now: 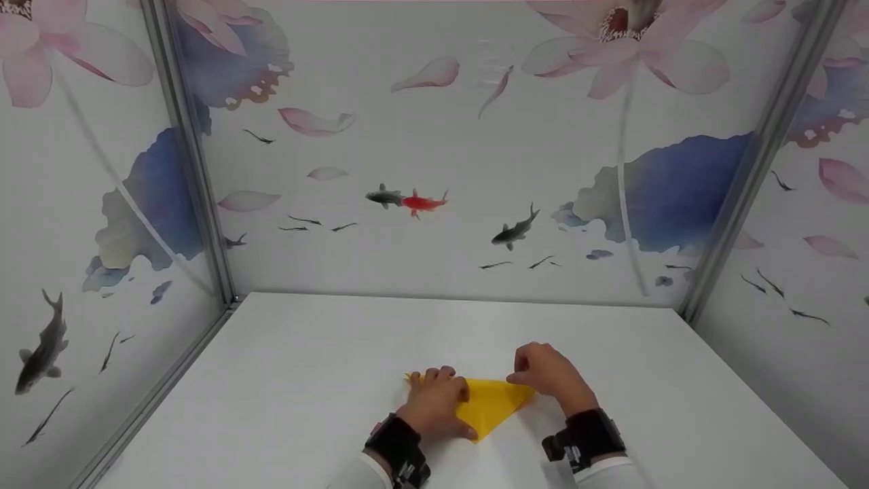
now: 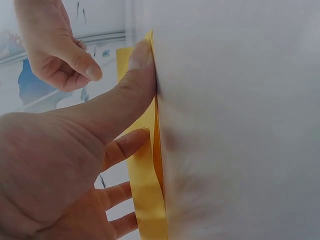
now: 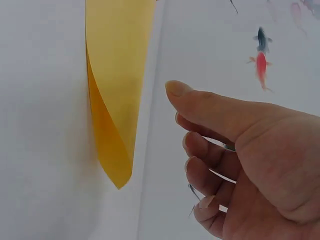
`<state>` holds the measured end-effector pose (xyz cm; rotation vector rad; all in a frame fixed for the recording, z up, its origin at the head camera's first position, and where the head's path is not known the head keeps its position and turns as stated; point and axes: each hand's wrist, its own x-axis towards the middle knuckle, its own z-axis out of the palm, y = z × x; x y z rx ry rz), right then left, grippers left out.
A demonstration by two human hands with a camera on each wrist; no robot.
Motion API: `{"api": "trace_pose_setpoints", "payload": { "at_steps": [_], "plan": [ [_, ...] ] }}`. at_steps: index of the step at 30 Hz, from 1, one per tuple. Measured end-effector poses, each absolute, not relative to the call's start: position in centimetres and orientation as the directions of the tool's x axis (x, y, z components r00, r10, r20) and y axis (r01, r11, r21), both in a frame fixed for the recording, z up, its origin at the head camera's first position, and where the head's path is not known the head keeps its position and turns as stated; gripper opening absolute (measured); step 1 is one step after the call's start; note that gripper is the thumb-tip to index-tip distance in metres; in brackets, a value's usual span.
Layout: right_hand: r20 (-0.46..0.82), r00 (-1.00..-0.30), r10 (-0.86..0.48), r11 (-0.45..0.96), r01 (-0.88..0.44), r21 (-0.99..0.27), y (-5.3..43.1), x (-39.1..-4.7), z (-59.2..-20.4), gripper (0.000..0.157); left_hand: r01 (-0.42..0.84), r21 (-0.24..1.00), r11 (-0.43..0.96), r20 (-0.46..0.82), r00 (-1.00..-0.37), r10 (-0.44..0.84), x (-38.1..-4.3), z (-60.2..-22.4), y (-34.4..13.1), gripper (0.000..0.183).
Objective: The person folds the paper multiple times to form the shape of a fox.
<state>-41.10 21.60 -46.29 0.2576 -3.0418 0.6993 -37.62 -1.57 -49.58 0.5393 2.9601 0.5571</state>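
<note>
Left hand [image 1: 433, 406] fingers flat, pressing folded yellow paper [image 1: 492, 402] to surface [image 1: 285, 380]; right hand [image 1: 546, 372] loosely curled, empty—crease w/ firm, even pressure, corners aligned.

Head view: we get bright, even, diffuse light, no clear source direction. Shadows are soft and faint, just a light smudge under the hands on the white table [image 1: 285, 380]. Wide-angle bend is visible at the edges: the frame posts [image 1: 193, 156] lean outward. We see mild softness overall. On both wrist views the table surface is washed out, near white with no texture. On the left wrist view, the yellow paper [image 2: 145, 190] is soft, and a blurred grey shadow lies beside it.
</note>
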Motion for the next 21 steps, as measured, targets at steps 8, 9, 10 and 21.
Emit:
{"api": "trace_pose_setpoints", "payload": {
  "at_steps": [8,9,10,21],
  "plan": [
    [0.032,-0.978,-0.206,0.910,-0.204,-0.362,18.1,-40.7,-48.0,0.021,0.314,0.379,0.871,-0.055,-0.932,0.359,-38.2,-49.8,-1.6,0.055],
    [0.017,-0.976,-0.217,0.909,-0.208,-0.360,17.7,-40.7,-48.1,0.021,0.312,0.382,0.870,-0.056,-0.932,0.359,-38.3,-49.8,-1.7,0.055],
    [0.004,-0.974,-0.227,0.909,-0.213,-0.359,17.4,-40.7,-48.3,0.023,0.309,0.389,0.867,-0.059,-0.931,0.359,-38.3,-49.8,-1.7,0.054],
    [-0.034,-0.988,-0.152,0.957,-0.138,-0.257,16.4,-39.9,-48.6,0.040,0.350,0.253,0.902,-0.002,-0.932,0.363,-37.7,-49.1,-1.0,0.059]
  ]
}}
